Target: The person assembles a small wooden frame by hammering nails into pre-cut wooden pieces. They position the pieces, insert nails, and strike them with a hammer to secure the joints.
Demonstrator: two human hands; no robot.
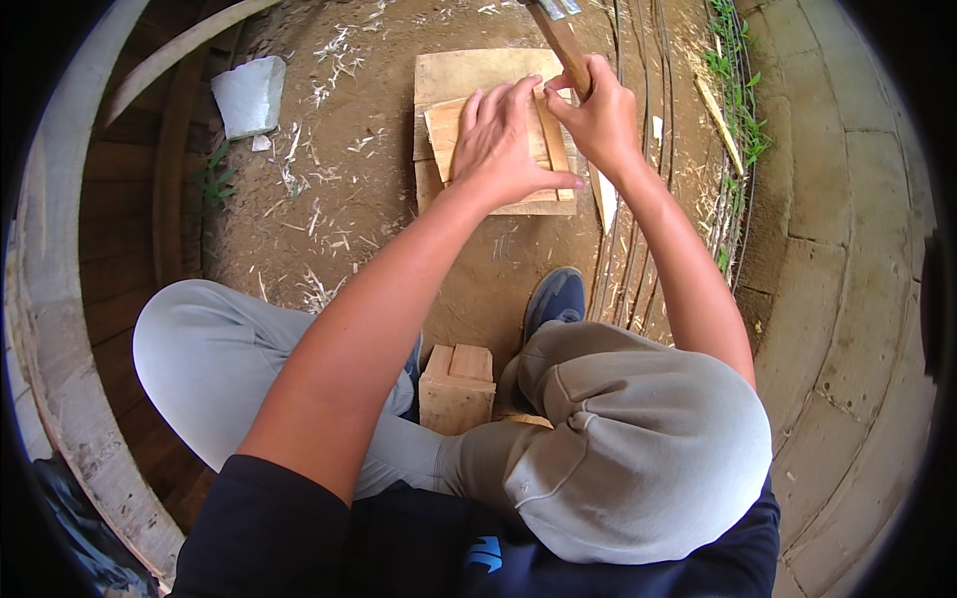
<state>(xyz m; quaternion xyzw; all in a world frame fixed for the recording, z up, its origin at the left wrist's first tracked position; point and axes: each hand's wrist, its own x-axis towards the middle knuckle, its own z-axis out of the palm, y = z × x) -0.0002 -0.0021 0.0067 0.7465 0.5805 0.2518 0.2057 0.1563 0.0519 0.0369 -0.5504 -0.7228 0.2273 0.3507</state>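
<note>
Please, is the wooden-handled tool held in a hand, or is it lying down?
Held: the right hand is closed around the near end of the wooden-handled tool.

The brown dirt floor (249,234) below me is strewn with pale wood shavings (317,291). Toward its far left corner I see a flat, pale grey stone slab (249,97), a small chip (261,143) just beside it. Near the floor's right edge run thin dark rods (646,60) and green weeds (755,145), then grey-brown blocks (812,329). Dark wooden boards (120,229) border its left edge.
</note>
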